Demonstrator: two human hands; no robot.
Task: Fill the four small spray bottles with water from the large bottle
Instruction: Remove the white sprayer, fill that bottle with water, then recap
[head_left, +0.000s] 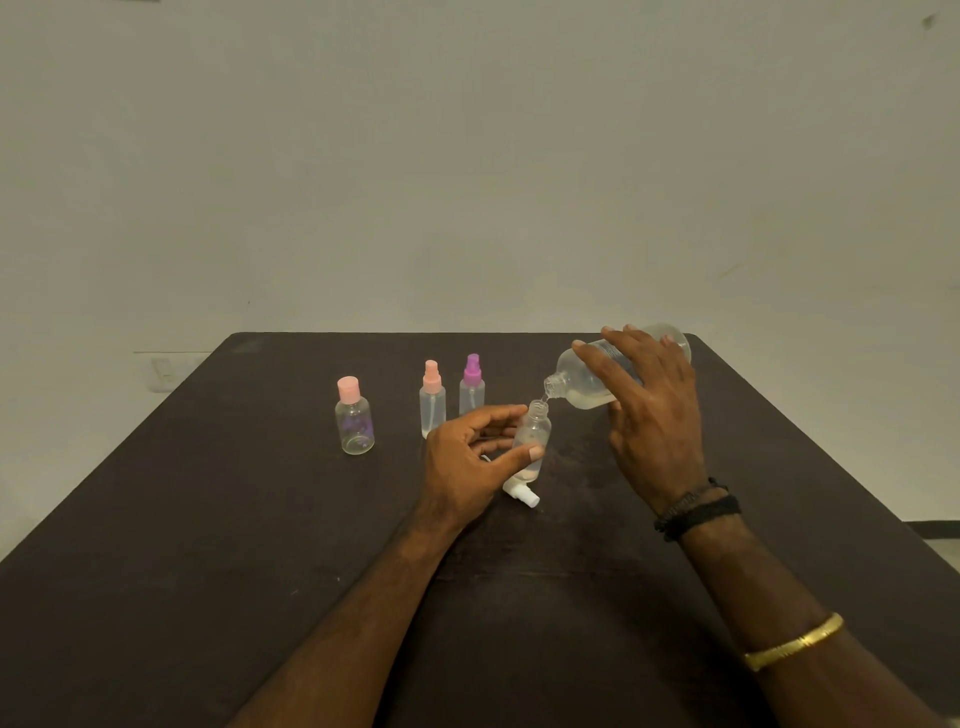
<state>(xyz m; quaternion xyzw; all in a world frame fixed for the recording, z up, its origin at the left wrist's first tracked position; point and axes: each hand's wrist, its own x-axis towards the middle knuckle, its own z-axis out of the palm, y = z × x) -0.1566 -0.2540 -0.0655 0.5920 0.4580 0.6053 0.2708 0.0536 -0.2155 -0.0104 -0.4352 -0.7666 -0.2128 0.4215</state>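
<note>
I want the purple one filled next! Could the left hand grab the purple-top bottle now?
Probably not yet: the left hand is busy holding the open small bottle. The purple-top bottle stands just behind it, with nothing between.

The table (260, 519) is dark and matt, its top faintly scuffed. The large bottle (584, 388) is translucent, lightly frosted plastic. The open small bottle (532, 434) at its seven o'clock is clear, smooth plastic. At that one's ten o'clock, the pink-capped spray bottle (432, 402) and purple-capped spray bottle (471, 392) look cloudy. Farther out at nine o'clock, the round bottle (355, 428) is glossy and clear. The white spray head (522, 493) is smooth plastic. The gold bangle (795, 643) shines like metal. The black wristbands (696, 509) look like braided cord.
</note>
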